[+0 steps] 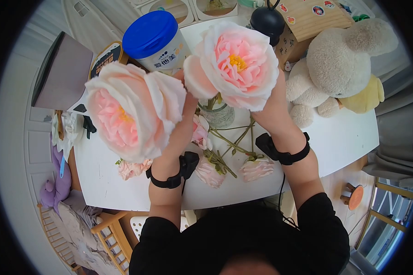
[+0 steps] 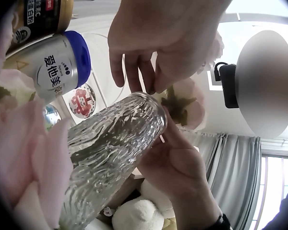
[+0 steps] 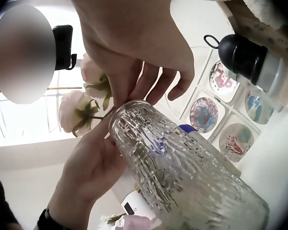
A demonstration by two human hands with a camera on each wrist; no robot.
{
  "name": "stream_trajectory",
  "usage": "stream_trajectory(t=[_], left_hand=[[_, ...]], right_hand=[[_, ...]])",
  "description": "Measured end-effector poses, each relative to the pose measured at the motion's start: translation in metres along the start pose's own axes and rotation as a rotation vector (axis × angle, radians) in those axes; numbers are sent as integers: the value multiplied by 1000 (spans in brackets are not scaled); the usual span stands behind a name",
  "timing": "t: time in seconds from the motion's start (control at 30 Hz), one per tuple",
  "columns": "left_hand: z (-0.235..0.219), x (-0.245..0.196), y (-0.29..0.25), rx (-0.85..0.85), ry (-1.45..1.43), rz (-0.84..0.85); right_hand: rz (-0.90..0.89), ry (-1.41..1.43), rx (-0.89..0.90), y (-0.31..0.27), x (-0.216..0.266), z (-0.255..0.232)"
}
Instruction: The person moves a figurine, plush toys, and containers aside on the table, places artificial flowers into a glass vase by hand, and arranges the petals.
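Note:
Two large pale pink roses, the left one [image 1: 133,110] and the right one [image 1: 236,64], stand above a ribbed glass vase [image 1: 218,117] in the head view. My left hand [image 2: 165,40] has its thumb and forefinger pinched together at the vase mouth [image 2: 151,100], on a flower stem, the other fingers hanging loosely. From the opposite side, my right hand [image 3: 139,45] also pinches at the rim, beside a rose [image 3: 79,112] whose thin stem runs to the fingers. Petals hide most of both hands from above, and the fingertips' exact hold is partly covered.
Cut roses [image 1: 257,169] with crossing stems lie on the white table [image 1: 344,142] near its front edge. Behind stand a blue-lidded can [image 1: 163,50] and a black-topped bottle [image 1: 267,23]. A plush toy [image 1: 339,59] sits right, by a wooden box [image 1: 312,18].

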State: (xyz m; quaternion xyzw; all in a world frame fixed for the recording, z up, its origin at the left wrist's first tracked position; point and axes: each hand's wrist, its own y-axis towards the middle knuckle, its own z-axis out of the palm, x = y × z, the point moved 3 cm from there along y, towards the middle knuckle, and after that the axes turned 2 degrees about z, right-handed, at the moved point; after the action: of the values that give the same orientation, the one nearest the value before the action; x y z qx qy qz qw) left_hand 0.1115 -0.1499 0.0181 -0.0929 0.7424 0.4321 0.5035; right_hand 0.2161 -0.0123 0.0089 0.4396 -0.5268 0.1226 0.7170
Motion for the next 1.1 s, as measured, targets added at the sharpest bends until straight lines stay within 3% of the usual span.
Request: stream_trajectory(t=[0.07,0.17,0.27,0.37,0.47,0.53,0.67,0.77,0.87,0.93,1.03,1.1], left_hand=[[1,-6,4,100,82,37],[-14,21,-10,73,-63,-82],[-21,23,-11,175,469,-44],[-20,17,-15,116,455,-67],[-16,15,-16,123,355,31],[-11,10,-11,136,324,-25],[-8,11,-2,202,291,15],[-3,11,0,107,206,62],[-12,16,-7,235,122,-121],[-9,15,-4,145,115,-80],[-6,8,0,70,144,-89],[-5,5,2,32,143,-86]], right_hand=[[6,-2,-1,1,-2,1],[19,-9,10,2,-9,0],[31,36,-42,1,-8,3],[54,8,-13,2,-9,5],[113,64,7,-1,-14,8],[167,117,-3,-2,-17,10],[97,154,-1,0,-19,7],[100,233,-19,2,-12,5],[43,176,-56,3,-1,3],[-8,58,-86,3,6,-1],[45,285,-144,2,2,-8],[77,105,-83,3,7,-18]])
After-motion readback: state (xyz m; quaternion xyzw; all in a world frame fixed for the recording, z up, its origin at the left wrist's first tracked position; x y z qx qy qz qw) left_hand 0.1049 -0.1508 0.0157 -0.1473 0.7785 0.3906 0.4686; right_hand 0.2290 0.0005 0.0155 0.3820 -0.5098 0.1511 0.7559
